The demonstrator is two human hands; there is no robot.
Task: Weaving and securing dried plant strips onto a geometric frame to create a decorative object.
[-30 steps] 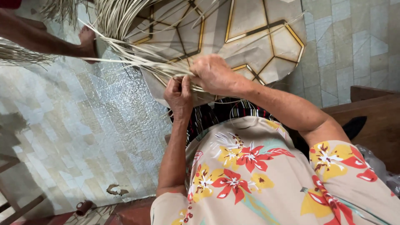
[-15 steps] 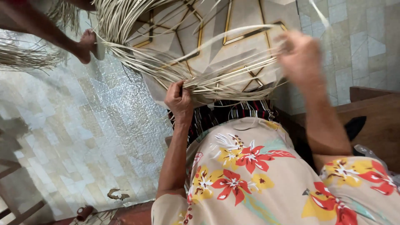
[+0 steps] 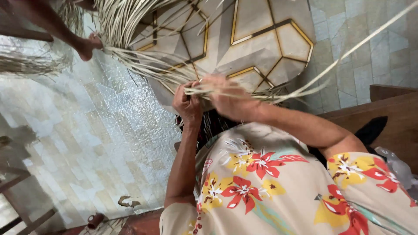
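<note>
A bundle of pale dried straw strips (image 3: 126, 21) fans out from the top of the view down to my hands. My left hand (image 3: 187, 104) is closed around several strips where they gather. Right beside it, touching, my right hand (image 3: 230, 102) grips the same strips (image 3: 204, 90) and is motion-blurred. One long strip (image 3: 348, 56) runs from my right hand up to the top right corner. Under my hands lies a darker woven piece (image 3: 213, 124), mostly hidden. My flowered shirt (image 3: 270, 182) fills the bottom right.
Another person's bare foot (image 3: 87, 45) stands on the strips at the upper left. The floor has gold-lined geometric tiles (image 3: 261, 39) and glossy pale tiles (image 3: 87, 143). A wooden bench (image 3: 392, 109) is at the right; wooden chair legs (image 3: 17, 182) at the bottom left.
My right hand swung out to the upper right pulling a strip, then came back beside my left hand. My left hand stayed on the strips. The other person's foot shifted slightly.
</note>
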